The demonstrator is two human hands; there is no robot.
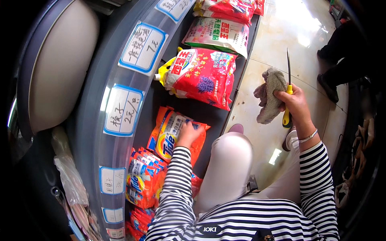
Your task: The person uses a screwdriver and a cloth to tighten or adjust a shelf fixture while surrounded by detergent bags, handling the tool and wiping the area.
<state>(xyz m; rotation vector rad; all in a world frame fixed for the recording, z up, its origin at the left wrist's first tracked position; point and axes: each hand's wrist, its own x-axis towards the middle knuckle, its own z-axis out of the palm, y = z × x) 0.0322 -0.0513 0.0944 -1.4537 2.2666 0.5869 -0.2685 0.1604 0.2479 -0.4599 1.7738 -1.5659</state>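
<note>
My left hand (pixel 188 135) is on an orange laundry detergent bag (pixel 167 134) on the low dark shelf, its fingers curled over the upper face of the bag. Held out over the floor to the right, my right hand (pixel 296 103) grips a screwdriver (pixel 289 89) with a yellow and black handle. Its long thin shaft points away from me. The same hand pinches a crumpled grey cloth (pixel 272 98), which hangs to the left of the screwdriver. Some of my right fingers are hidden behind the handle and cloth.
Smaller orange detergent packs (pixel 140 180) are stacked nearer me on the shelf. Beyond lie a large red detergent bag (pixel 201 76) and a white-and-green bag (pixel 217 35). A shelf edge with price cards (pixel 124 110) curves along the left. Another person's dark-clothed legs (pixel 341 52) stand far right on the tiles.
</note>
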